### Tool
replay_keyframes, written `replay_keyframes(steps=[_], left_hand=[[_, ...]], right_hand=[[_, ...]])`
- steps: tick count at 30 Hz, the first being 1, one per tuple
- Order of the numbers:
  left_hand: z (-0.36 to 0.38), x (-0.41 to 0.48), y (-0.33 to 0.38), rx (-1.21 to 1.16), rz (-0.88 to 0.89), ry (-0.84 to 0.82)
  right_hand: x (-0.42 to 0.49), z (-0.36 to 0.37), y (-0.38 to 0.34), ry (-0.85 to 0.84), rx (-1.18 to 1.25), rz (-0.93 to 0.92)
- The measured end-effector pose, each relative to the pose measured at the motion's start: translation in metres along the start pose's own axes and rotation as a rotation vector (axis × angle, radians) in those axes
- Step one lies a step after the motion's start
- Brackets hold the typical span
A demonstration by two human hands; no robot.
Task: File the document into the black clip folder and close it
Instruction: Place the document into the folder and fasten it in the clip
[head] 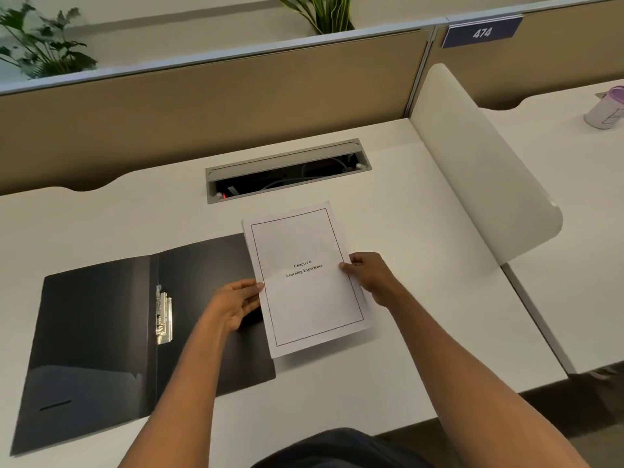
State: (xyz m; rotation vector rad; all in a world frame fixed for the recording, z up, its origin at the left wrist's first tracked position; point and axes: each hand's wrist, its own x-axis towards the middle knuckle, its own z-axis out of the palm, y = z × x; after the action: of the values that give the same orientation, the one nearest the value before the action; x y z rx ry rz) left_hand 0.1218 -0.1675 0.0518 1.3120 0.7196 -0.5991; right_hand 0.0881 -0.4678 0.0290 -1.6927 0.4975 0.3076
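The black clip folder (101,332) lies open and flat on the white desk, left of centre, with its metal clip (163,315) raised by the spine. The document (305,278), a white stack with a framed title page, overlaps the folder's right edge, its left side lifted slightly. My left hand (233,307) grips the document's left edge, thumb on top, over the folder's right leaf. My right hand (368,275) holds the document's right edge, thumb on the page.
The white desk (405,204) has an open cable tray (287,173) just behind the document. A curved white divider (479,163) stands at the right. Beyond it a lilac-lidded cup (606,108) sits on the neighbouring desk. A tan partition runs along the back.
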Motion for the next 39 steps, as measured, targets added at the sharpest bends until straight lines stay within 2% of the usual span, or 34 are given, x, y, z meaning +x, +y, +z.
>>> replay_keyframes(steps=[12, 16, 18, 20, 25, 29, 32, 39], left_hand=[[-0.15, -0.012, 0.026, 0.317, 0.205, 0.117], [-0.187, -0.018, 0.033, 0.369, 0.358, 0.279], [-0.206, -0.02, 0.034, 0.516, 0.435, 0.344], [-0.226, -0.015, 0.034, 0.707, 0.448, 0.312], [-0.258, 0.004, 0.022, 1.126, 0.402, 0.054], [-0.26, 0.018, 0.003, 1.313, 0.428, 0.064], [-0.255, 0.021, -0.007, 1.4, 0.444, 0.1], [-0.253, 0.022, -0.01, 1.409, 0.446, 0.112]], right_hand=[[-0.013, 0.137, -0.005, -0.165, 0.084, 0.102], [-0.016, 0.169, 0.002, -0.16, 0.114, 0.146], [-0.017, 0.179, 0.003, -0.149, 0.11, 0.155], [-0.018, 0.191, 0.001, -0.138, 0.09, 0.14], [-0.016, 0.212, 0.001, -0.092, 0.07, 0.149], [-0.013, 0.215, 0.003, -0.051, 0.077, 0.164], [-0.013, 0.211, 0.0, -0.028, 0.08, 0.169], [-0.013, 0.21, -0.002, -0.015, 0.082, 0.175]])
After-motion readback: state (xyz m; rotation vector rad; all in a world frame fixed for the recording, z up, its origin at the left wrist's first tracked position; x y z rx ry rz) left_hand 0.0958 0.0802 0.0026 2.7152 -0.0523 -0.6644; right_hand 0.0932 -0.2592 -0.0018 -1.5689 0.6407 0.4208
